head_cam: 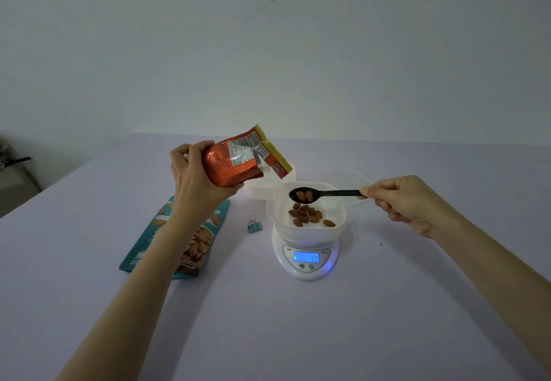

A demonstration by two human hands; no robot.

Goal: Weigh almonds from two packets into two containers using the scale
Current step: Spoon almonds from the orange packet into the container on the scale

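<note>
Our left hand (195, 176) gripped a tilted orange packet (238, 158) above the table (268, 336). Our right hand (408, 201) pinched a black spoon (328, 193) holding almonds (304, 196) over a white container (340, 216), which sat on the scale (305, 274) with more almonds inside. A teal packet (143, 246) lay flat at left.

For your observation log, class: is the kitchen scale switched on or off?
On. The scale has its display lit blue and showing 13, with the white container holding almonds resting on it.
</note>
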